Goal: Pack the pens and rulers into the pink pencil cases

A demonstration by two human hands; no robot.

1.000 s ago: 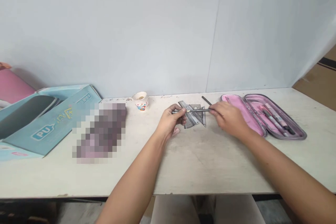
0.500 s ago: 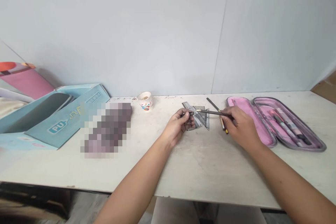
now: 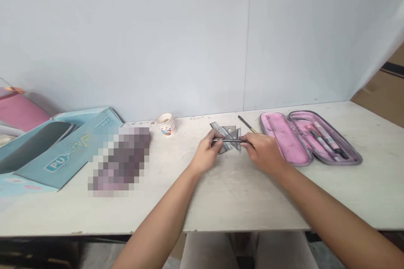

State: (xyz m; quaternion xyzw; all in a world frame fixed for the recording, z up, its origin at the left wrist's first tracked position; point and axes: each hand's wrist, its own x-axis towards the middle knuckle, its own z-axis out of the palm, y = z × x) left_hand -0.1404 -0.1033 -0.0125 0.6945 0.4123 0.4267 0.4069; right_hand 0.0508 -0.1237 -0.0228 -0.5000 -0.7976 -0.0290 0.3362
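A slim dark pen (image 3: 229,140) lies level between my two hands, above the table. The thumb and fingers of my left hand (image 3: 208,147) are closed around its left end. My right hand (image 3: 260,149) pinches its other end. Just behind and beneath the pen are clear rulers (image 3: 217,128), among them a set square (image 3: 239,132), overlapping on the table. A dark pencil-like stick (image 3: 246,122) with a yellowish end lies beyond my right hand, which partly hides the area there. To the right, an open pink pencil case (image 3: 284,136) holds several markers (image 3: 326,143).
A paper cup (image 3: 166,125) with a coloured print stands near the wall. To the left are a blurred-out purplish object (image 3: 121,164) and a light-blue box (image 3: 69,157) with a dark item inside. The table's front edge (image 3: 221,231) runs before my knees.
My hands have come closer together, and the pen's light tip is now out of sight at my left fingers. The view has turned slightly right.
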